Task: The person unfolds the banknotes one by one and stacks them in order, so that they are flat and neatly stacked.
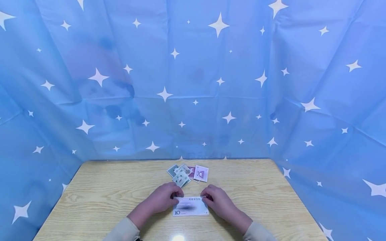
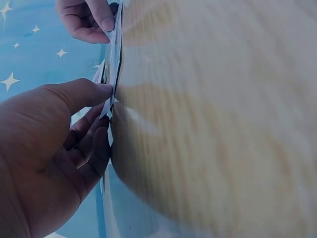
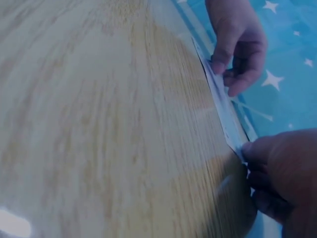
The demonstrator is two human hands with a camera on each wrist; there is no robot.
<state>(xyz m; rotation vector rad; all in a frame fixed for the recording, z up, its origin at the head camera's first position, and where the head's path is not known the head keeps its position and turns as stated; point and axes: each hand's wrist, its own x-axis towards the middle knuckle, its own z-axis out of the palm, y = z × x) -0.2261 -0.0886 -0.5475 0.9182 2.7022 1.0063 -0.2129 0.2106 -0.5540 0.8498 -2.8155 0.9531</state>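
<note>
A pale banknote [image 1: 190, 206] marked with a 10 lies low over the wooden table, its long side running left to right. My left hand [image 1: 164, 198] pinches its upper left corner between thumb and fingers. At the upper right corner my right hand [image 1: 219, 200] pinches it the same way. From the left wrist the banknote [image 2: 117, 54] shows nearly edge-on, the left hand [image 2: 64, 144] at its near end. The right wrist view has the banknote [image 3: 220, 101] as a thin strip, with the right hand [image 3: 285, 173] on its near end.
Beyond the hands, several square cards [image 1: 181, 178] in green, red and purple overlap in a loose pile; a purple one [image 1: 201, 173] lies at its right. The wooden table [image 1: 105, 197] ends at a blue star-patterned cloth [image 1: 196, 73] behind and at both sides.
</note>
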